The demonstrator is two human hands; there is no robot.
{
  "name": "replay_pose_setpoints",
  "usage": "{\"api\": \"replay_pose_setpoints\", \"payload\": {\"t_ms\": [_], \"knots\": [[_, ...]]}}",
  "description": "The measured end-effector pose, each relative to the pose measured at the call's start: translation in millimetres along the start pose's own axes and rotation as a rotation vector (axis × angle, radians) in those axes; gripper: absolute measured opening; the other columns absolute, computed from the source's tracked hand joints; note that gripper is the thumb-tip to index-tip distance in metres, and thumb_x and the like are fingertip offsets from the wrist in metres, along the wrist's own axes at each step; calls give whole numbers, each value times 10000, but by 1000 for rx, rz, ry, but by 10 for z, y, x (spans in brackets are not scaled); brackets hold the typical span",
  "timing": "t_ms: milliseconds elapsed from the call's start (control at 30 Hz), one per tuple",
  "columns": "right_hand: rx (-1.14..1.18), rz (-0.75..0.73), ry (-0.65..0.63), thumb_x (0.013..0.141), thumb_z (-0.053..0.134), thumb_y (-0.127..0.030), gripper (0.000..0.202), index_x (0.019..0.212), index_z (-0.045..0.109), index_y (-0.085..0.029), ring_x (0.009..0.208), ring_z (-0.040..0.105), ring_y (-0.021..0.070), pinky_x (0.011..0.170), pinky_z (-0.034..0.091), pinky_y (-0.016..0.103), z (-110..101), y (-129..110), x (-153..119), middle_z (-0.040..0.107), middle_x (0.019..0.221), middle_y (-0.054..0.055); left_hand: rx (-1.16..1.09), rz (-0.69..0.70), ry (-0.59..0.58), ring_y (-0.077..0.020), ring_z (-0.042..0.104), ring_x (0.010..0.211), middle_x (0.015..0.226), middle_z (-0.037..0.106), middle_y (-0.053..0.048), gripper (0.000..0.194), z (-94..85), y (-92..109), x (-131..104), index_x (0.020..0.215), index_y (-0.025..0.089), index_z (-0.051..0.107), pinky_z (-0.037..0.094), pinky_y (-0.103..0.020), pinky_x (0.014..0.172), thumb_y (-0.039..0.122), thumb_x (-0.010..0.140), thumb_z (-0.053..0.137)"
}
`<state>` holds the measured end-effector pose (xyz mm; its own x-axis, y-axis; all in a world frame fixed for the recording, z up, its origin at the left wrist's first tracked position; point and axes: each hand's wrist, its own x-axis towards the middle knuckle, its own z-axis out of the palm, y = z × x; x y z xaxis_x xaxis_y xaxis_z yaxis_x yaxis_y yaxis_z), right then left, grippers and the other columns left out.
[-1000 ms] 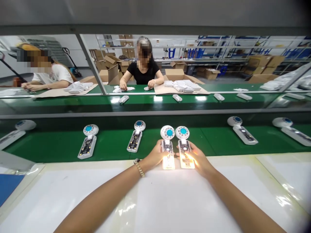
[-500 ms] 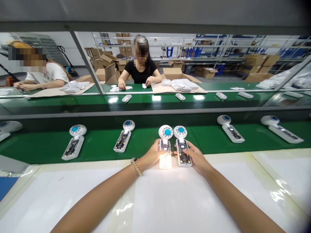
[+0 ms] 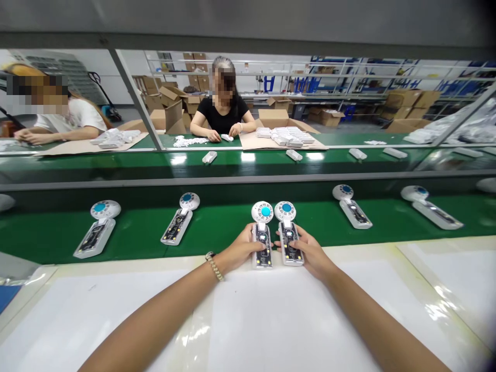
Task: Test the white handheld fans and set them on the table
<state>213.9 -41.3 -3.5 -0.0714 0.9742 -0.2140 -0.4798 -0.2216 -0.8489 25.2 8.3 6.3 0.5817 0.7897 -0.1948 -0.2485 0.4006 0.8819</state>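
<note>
Bright, even light | white glare on far green belt (image 3: 267,161), beyond left hand (image 3: 246,249) | rightward of right hand (image 3: 313,253): shine on tabletop (image 3: 436,312), dark corners, stretched edges

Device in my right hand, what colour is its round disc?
The disc is blue, as the head view shows.

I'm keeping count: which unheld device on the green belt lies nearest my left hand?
The first device left of your left hand; other unheld ones lie farther away.

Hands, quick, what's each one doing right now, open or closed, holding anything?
Left hand: closed, holding a white gadget with a round head.
Right hand: closed, holding a matching gadget.
</note>
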Motion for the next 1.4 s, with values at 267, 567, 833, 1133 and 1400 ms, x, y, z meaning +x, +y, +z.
{"api": "replay_pose_setpoints", "payload": {"t_ms": [267, 567, 833, 1133, 1400], "knots": [[4, -12, -8, 615, 710, -153, 563, 1132, 512, -255, 959, 640, 284, 823, 506, 429, -30, 25, 26, 638, 1124, 60, 21, 18, -13, -178, 619, 810, 1010, 558, -50, 556, -57, -49, 40, 1040, 178, 414, 470, -334, 733, 47, 559, 658], [1, -15, -51, 648, 707, -165, 555, 1150, 495, -265, 983, 631, 274, 856, 492, 429, -65, 43, 24, 630, 1141, 57, 17, 14, 8, -177, 622, 800, 979, 564, -41, 550, -41, -34, 37, 1030, 176, 412, 470, -328, 730, 42, 549, 643], [-5, -13, -41, 619, 721, -162, 593, 1156, 490, -262, 971, 635, 277, 849, 500, 440, -43, 24, 21, 624, 1157, 68, 21, 12, 21, -186, 624, 813, 1001, 560, -50, 552, -32, -31, 34, 1032, 174, 414, 475, -335, 731, 39, 544, 635], [-18, -10, -54, 638, 712, -163, 575, 1156, 483, -262, 987, 629, 273, 842, 506, 414, -46, 19, 19, 615, 1175, 71, 21, 14, 21, -197, 632, 810, 982, 563, -46, 554, -29, -29, 35, 1033, 178, 410, 482, -341, 714, 44, 546, 638], [-8, -6, -53, 631, 712, -156, 589, 1163, 482, -265, 969, 636, 265, 854, 496, 420, -32, 12, 6, 622, 1157, 59, -4, 13, 19, -184, 634, 795, 982, 576, -44, 557, -23, -28, 45, 1024, 170, 420, 480, -328, 726, 27, 534, 641]]}}
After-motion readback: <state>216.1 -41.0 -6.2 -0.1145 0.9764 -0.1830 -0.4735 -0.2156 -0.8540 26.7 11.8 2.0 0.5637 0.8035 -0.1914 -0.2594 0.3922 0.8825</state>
